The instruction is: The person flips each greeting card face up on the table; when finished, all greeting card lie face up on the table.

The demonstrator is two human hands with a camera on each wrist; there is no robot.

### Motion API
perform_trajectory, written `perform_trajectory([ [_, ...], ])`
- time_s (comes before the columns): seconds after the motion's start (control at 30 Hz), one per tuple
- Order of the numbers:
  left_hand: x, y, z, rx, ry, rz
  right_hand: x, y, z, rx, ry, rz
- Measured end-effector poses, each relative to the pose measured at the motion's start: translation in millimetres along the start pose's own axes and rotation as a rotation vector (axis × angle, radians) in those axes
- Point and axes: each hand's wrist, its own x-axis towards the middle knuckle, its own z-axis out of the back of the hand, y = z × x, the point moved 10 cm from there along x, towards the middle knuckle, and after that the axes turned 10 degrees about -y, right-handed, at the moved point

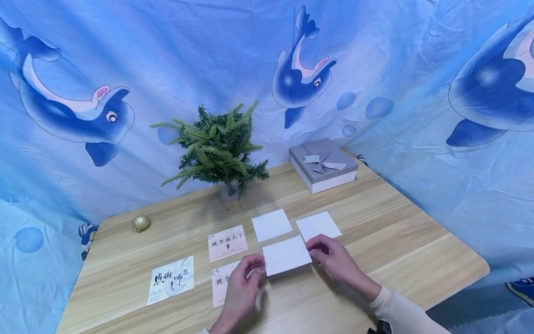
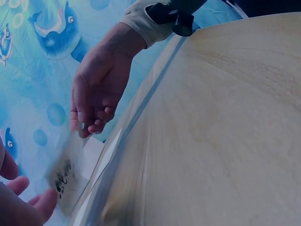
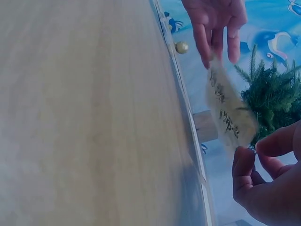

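Observation:
In the head view, a card [image 1: 287, 255] is raised over the table with its blank white face up. Black calligraphy shows on its other side in the right wrist view. My right hand [image 1: 331, 258] pinches its right edge between thumb and fingers. At the left edge my left hand [image 1: 245, 286] has its fingertips right at the card, the fingers spread apart in the right wrist view. Beneath that hand lies a pink card [image 1: 219, 287] with black characters, partly hidden. Two blank white cards, one left [image 1: 272, 225] and one right [image 1: 319, 225], lie just beyond.
Another pink card [image 1: 227, 243] and a white calligraphy card [image 1: 172, 279] lie to the left. Farther back stand a small artificial pine tree [image 1: 221, 148] and a grey gift box [image 1: 323, 164] with a bow. A gold ball [image 1: 141, 223] sits near the table's left edge.

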Motion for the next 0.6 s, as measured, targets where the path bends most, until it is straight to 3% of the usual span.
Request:
perform_trajectory([
  [0.2, 0.8, -2.3, 1.4, -0.011, -0.013, -0.025, -0.2, 0.8, 0.4, 0.027, 0.003, 0.003],
  [0.6, 0.0, -5.9, 1.4, -0.022, -0.011, -0.050, 2.4, -0.3, 2.3, -0.043, -0.014, 0.029],
])
